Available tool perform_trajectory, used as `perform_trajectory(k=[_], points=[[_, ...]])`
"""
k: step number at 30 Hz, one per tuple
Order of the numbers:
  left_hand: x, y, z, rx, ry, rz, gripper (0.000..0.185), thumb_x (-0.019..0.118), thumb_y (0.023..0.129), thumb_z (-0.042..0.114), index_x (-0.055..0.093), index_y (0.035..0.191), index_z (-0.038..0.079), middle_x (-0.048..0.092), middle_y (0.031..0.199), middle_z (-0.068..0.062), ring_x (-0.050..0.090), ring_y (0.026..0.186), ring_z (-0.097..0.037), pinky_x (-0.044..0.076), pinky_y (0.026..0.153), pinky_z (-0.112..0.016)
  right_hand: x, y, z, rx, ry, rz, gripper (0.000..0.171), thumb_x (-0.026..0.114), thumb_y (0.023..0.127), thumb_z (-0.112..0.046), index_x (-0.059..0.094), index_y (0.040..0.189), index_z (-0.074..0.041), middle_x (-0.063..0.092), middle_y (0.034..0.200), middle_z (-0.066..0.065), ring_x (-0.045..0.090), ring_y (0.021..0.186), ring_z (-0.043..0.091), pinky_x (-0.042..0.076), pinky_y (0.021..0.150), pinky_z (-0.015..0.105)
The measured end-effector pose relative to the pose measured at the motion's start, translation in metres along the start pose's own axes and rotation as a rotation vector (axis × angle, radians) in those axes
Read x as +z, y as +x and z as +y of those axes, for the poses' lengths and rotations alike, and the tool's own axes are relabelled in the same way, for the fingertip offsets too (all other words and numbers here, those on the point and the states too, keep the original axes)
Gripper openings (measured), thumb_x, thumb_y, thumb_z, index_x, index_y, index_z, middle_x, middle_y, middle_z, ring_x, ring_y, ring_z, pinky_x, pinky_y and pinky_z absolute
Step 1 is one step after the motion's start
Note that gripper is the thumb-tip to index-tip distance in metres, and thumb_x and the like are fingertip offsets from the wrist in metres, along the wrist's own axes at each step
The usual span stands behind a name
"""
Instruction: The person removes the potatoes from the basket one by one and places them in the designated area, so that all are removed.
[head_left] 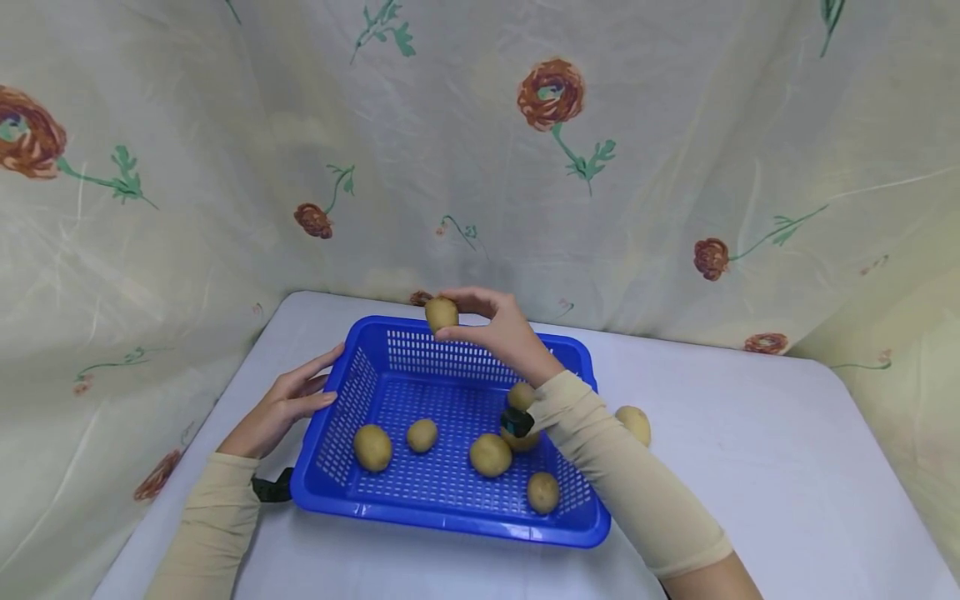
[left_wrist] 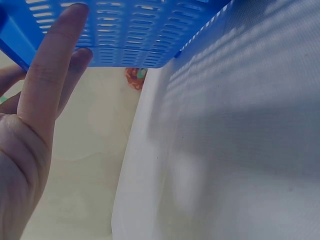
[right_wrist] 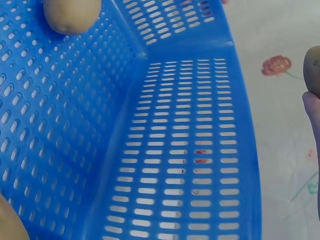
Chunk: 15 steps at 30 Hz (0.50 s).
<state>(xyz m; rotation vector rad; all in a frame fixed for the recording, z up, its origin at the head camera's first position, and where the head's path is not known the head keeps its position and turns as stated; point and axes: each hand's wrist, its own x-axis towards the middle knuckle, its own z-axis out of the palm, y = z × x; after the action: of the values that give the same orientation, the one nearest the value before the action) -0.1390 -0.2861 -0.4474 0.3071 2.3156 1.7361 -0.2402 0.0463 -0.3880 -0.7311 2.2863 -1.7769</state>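
Blue basket [head_left: 390,512] on white table [head_left: 750,467], several potatoes inside; one potato [head_left: 634,422] outside, right of basket. Right hand [head_left: 498,327] grip pinched on raised potato [head_left: 441,313] above far rim. Left hand [head_left: 288,404] grip apart, fingers straight against left wall.

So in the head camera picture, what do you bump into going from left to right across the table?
Left hand → blue basket → potato held in the right hand → right hand → potato on the table.

Both forearms wear close-fitting beige fabric sleeves [head_left: 630,475] ending at the wrist. Each wrist carries a small black strapped camera unit [head_left: 516,422]. Both hands are bare.
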Motion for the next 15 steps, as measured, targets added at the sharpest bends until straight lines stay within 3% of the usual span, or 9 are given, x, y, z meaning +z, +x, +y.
perform_trajectory(k=[4, 15], points=[[0.0, 0.0, 0.001, -0.006, 0.011, 0.003, 0.069, 0.056, 0.104, 0.024, 0.026, 0.165, 0.019, 0.02, 0.174, -0.011, 0.022, 0.156, -0.051, 0.022, 0.116, -0.079, -0.005, -0.004, -0.003, 0.006, 0.0, 0.022, 0.05, 0.087, 0.084, -0.029, 0.071, 0.131, -0.028, 0.071, 0.132, -0.006, 0.065, 0.124, 0.015, 0.05, 0.111, 0.049], [0.001, -0.001, 0.002, -0.011, 0.019, 0.004, 0.069, 0.056, 0.104, 0.024, 0.026, 0.165, 0.021, 0.02, 0.174, -0.011, 0.023, 0.156, -0.051, 0.023, 0.116, -0.079, -0.019, -0.018, -0.005, -0.03, 0.014, 0.065, 0.055, 0.086, 0.086, -0.023, 0.067, 0.137, -0.019, 0.071, 0.135, 0.0, 0.065, 0.125, 0.018, 0.051, 0.111, 0.046]])
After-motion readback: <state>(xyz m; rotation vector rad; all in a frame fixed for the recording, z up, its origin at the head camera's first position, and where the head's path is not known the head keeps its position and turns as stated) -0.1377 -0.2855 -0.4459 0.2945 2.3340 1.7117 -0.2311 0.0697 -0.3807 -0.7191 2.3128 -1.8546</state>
